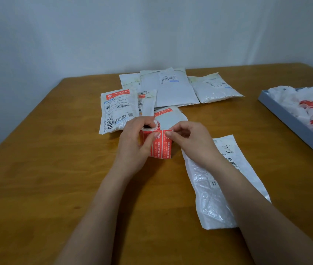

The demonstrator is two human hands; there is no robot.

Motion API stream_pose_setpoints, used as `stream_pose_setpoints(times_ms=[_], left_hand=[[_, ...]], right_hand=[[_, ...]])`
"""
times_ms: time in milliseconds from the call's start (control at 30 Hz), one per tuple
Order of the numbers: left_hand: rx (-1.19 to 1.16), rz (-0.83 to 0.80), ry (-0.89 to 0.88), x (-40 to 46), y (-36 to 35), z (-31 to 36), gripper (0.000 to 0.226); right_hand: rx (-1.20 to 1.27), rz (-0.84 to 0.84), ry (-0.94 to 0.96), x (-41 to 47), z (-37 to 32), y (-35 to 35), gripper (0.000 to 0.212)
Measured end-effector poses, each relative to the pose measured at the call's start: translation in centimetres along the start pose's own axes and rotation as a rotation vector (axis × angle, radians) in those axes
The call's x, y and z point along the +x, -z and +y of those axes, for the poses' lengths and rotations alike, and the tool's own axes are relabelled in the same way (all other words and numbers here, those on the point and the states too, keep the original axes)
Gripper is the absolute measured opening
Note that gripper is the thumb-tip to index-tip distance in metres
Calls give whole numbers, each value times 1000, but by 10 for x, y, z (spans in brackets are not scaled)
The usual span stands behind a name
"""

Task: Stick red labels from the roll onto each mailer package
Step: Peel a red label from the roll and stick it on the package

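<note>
My left hand (135, 139) grips the roll of red labels (160, 145) above the middle of the wooden table (37, 169). My right hand (189, 139) pinches the top corner of a red label at the roll's loose end. A white mailer package (218, 188) lies flat under my right forearm, with no red label visible on it. Behind the roll lie three mailers with red labels: one at the left (116, 109), a narrow one (146, 101) and one partly hidden by my hands (171, 119).
Three more white mailers lie further back: a large one (171, 88), one to its right (213, 88), one behind at the left (130, 79). A grey tray (285, 119) with crumpled white backing paper and red scraps sits at the right edge. A pale wall stands behind.
</note>
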State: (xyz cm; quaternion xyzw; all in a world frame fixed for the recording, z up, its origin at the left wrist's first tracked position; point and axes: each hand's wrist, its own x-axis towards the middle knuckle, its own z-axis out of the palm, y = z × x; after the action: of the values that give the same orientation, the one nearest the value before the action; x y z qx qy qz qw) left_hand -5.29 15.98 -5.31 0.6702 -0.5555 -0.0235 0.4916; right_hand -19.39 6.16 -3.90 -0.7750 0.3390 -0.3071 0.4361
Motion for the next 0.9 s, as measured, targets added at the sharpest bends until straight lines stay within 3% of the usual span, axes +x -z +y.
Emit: stream_pose_setpoints(times_ms=[533,900], left_hand=[[-85,5,82,1,-2,2,11],[-48,23,83,0,-4,2,17]], right_hand=[[-18,47,-96,3,-1,3,18],[-70,-86,-82,1,3,13,24]])
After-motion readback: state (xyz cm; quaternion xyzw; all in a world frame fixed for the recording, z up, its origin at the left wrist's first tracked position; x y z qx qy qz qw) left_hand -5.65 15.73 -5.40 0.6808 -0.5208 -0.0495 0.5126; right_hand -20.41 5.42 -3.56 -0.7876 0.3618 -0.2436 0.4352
